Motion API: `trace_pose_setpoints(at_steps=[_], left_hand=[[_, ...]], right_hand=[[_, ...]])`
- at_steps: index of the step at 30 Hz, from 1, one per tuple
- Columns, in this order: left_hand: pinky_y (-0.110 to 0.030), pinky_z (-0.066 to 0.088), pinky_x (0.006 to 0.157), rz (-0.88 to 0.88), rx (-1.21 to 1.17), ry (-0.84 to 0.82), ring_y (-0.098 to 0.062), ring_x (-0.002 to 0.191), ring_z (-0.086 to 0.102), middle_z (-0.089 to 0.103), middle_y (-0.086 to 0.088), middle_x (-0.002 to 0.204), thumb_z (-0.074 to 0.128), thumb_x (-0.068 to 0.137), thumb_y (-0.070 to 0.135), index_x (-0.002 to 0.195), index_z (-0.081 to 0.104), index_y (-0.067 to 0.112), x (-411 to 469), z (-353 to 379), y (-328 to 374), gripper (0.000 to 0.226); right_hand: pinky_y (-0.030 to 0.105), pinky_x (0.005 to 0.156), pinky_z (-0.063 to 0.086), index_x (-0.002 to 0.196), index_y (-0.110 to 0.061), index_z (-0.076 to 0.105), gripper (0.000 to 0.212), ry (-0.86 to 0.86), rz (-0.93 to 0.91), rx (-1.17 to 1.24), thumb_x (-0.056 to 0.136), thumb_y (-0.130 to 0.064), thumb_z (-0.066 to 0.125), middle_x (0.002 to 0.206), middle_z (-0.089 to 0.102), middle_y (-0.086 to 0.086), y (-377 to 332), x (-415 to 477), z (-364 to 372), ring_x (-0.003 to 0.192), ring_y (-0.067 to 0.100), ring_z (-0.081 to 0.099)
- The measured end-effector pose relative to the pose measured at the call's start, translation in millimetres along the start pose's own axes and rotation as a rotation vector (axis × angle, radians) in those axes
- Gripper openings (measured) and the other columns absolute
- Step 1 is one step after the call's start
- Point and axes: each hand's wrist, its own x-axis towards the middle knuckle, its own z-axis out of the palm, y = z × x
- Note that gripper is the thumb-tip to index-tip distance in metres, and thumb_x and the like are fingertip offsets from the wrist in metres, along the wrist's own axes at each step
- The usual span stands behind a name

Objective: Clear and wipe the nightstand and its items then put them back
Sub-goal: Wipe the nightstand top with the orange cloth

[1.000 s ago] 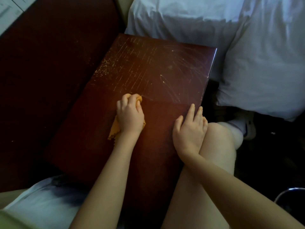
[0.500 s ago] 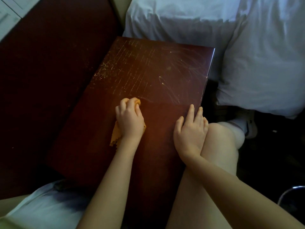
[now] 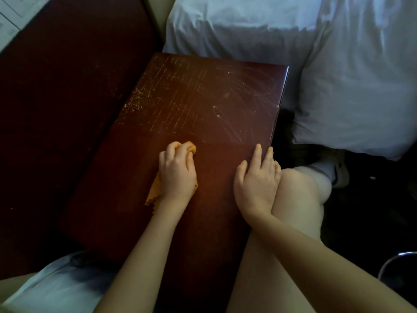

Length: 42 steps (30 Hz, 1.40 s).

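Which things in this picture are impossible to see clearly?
- Head view: most of the orange cloth lies under the left hand.
- Head view: the near edge of the nightstand is covered by forearms and a leg.
- Head view: a curved metal thing, lower right, is cut by the frame edge; unidentifiable.

Dark reddish-brown glossy wooden bench, far half of the top covered in pale scratches and specks. On it: crumpled orange cloth near the middle, under left hand, fingers curled over it. Right hand flat by the right edge, apart from the cloth.
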Motion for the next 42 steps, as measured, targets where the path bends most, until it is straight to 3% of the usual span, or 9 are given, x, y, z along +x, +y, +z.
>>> trace_pose_setpoints(at_steps=[4, 12, 21, 30, 38, 42], left_hand=[[-0.030, 0.038, 0.088, -0.121, 0.018, 0.059, -0.023, 0.109, 0.043, 0.051, -0.007, 0.127, 0.046, 0.095, 0.016, 0.119, 0.060, 0.016, 15.0, 11.5, 17.1, 0.028], [-0.028, 0.038, 0.084, 0.160, -0.015, -0.073, -0.025, 0.104, 0.047, 0.056, -0.009, 0.116, 0.053, 0.091, 0.013, 0.114, 0.063, 0.013, -3.3, 5.6, 14.2, 0.025], [-0.033, 0.041, 0.090, -0.065, -0.011, 0.024, -0.024, 0.111, 0.042, 0.051, -0.006, 0.126, 0.046, 0.095, 0.015, 0.118, 0.060, 0.016, 23.7, 8.5, 11.9, 0.028], [-0.025, 0.035, 0.086, 0.241, -0.009, -0.107, -0.026, 0.107, 0.047, 0.056, -0.010, 0.118, 0.054, 0.090, 0.012, 0.115, 0.063, 0.013, 1.1, 6.5, 13.0, 0.026], [-0.029, 0.037, 0.087, -0.023, 0.009, 0.009, -0.025, 0.109, 0.044, 0.052, -0.007, 0.125, 0.048, 0.094, 0.014, 0.116, 0.062, 0.014, 20.5, 6.4, 10.0, 0.026], [-0.030, 0.037, 0.089, 0.012, -0.003, -0.008, -0.026, 0.109, 0.044, 0.052, -0.008, 0.126, 0.048, 0.094, 0.013, 0.117, 0.061, 0.014, 22.6, 17.1, 30.7, 0.027]], right_hand=[[0.034, 0.111, 0.003, 0.144, -0.005, 0.028, 0.053, 0.005, -0.002, -0.009, 0.096, -0.024, 0.041, 0.149, 0.022, 0.025, 0.6, 0.1, -0.3, 0.137, 0.035, 0.024], [0.032, 0.111, -0.001, 0.146, -0.006, 0.022, 0.055, -0.014, -0.016, -0.039, 0.097, -0.026, 0.036, 0.151, 0.017, 0.024, 1.2, -0.3, -0.5, 0.139, 0.032, 0.020], [0.033, 0.110, 0.001, 0.144, -0.005, 0.028, 0.053, 0.007, -0.002, -0.003, 0.096, -0.024, 0.040, 0.150, 0.021, 0.025, -0.4, -0.3, -0.4, 0.136, 0.035, 0.025], [0.032, 0.110, 0.001, 0.146, -0.007, 0.024, 0.054, -0.007, -0.013, -0.014, 0.097, -0.027, 0.037, 0.151, 0.019, 0.023, 0.5, -0.3, -2.6, 0.138, 0.032, 0.021], [0.032, 0.110, 0.001, 0.145, -0.006, 0.027, 0.053, -0.006, -0.005, 0.010, 0.097, -0.025, 0.039, 0.150, 0.020, 0.024, 0.7, -0.5, -3.8, 0.137, 0.033, 0.023], [0.032, 0.110, 0.001, 0.145, -0.007, 0.026, 0.053, -0.014, -0.007, 0.003, 0.097, -0.026, 0.037, 0.151, 0.019, 0.024, 0.6, -0.2, -3.1, 0.137, 0.032, 0.023]])
